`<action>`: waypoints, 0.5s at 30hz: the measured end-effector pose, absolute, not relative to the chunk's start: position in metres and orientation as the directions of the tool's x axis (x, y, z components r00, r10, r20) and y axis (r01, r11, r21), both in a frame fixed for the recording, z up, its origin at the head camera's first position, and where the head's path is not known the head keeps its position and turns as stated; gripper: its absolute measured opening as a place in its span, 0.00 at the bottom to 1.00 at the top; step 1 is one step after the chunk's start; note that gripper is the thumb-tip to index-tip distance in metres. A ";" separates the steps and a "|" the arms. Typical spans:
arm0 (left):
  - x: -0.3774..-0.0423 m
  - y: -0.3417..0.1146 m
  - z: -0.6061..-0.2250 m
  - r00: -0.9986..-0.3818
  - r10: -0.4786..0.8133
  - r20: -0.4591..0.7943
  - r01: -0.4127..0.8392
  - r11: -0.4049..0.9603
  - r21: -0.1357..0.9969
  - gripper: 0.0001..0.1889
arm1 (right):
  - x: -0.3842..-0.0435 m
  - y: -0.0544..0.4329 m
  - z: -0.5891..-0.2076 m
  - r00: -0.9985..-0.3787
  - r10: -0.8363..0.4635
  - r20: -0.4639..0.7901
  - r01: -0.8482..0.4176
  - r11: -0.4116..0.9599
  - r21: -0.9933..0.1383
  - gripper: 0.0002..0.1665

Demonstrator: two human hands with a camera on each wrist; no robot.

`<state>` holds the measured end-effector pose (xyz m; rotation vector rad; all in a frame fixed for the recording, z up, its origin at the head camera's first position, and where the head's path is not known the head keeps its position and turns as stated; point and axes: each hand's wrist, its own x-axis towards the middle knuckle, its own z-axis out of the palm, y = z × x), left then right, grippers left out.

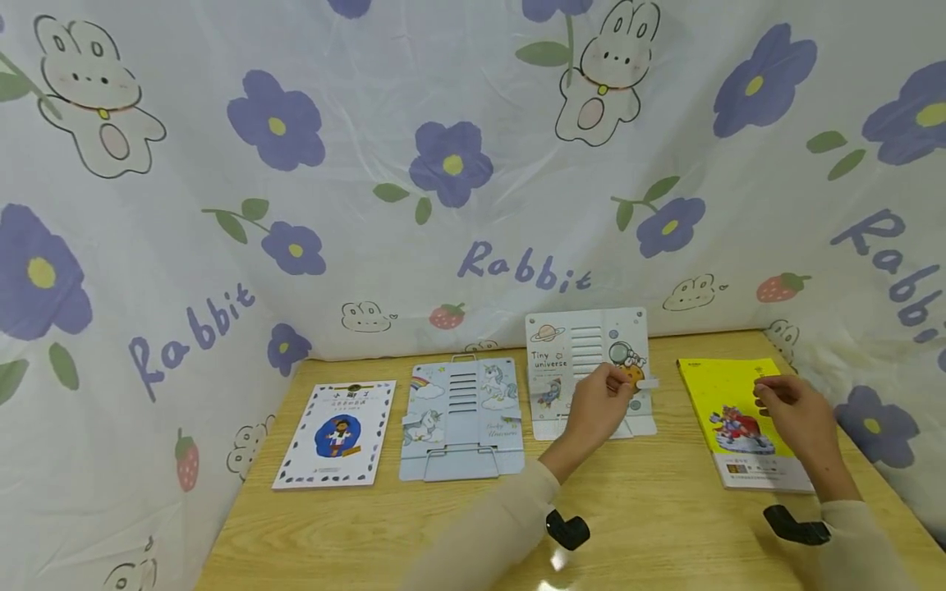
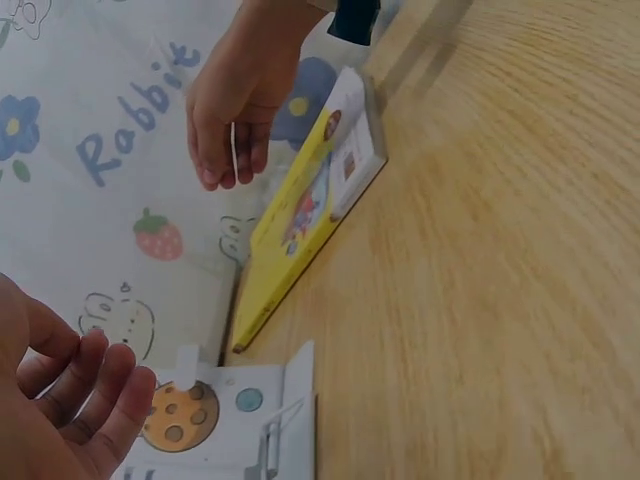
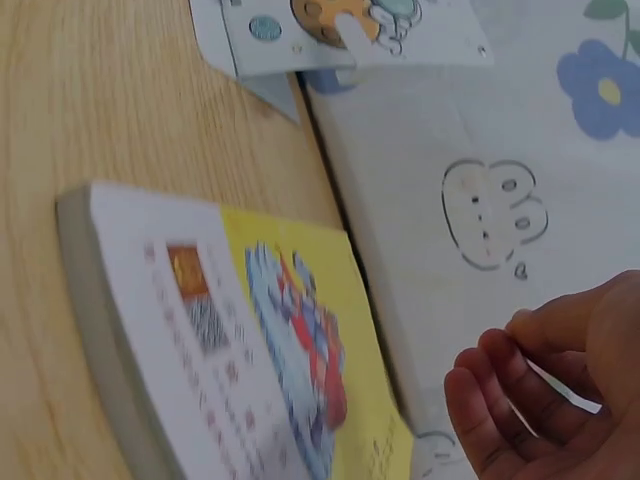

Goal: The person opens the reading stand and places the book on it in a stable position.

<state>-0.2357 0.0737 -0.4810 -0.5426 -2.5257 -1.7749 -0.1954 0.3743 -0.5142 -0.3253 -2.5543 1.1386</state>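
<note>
My left hand [image 1: 599, 406] is in front of the right-hand book stand [image 1: 550, 410], a white one printed "Tiny universe" with an astronaut and an orange planet. Its fingers are loosely bent, and nothing shows between them in the left wrist view. A small white tab [image 1: 647, 383] sticks out past the stand's right edge, near these fingertips. Over the yellow book [image 1: 727, 382] is my right hand [image 1: 798, 419], fingers loosely bent and thumb close to the index fingertip. No thing shows in it. The yellow book [image 3: 300, 300] lies flat, with a white strip along its near edge.
Left of the "Tiny universe" stand is a pale blue unicorn book stand [image 1: 461, 427] with a wire ledge. Farther left lies a white book [image 1: 336, 435] with a blue oval picture. All are on a wooden table [image 1: 310, 542], before a printed rabbit-and-flower cloth [image 1: 384, 98].
</note>
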 end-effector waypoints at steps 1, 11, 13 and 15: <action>-0.234 0.078 -0.484 -0.941 0.279 0.193 0.277 0.303 0.912 0.05 | -0.194 0.379 -0.515 -0.922 0.341 0.184 0.098 0.664 -0.741 0.24; -0.212 0.111 -0.513 -0.948 0.317 0.025 0.132 0.321 0.938 0.03 | -0.181 0.412 -0.520 -0.905 0.417 0.078 0.277 0.720 -0.637 0.26; -0.208 0.116 -0.518 -0.943 0.334 -0.001 0.111 0.315 0.942 0.03 | -0.179 0.417 -0.520 -0.905 0.423 0.049 0.304 0.721 -0.623 0.26; -0.205 0.119 -0.522 -0.937 0.347 -0.035 0.081 0.314 0.946 0.02 | -0.178 0.421 -0.520 -0.904 0.428 0.015 0.331 0.721 -0.609 0.28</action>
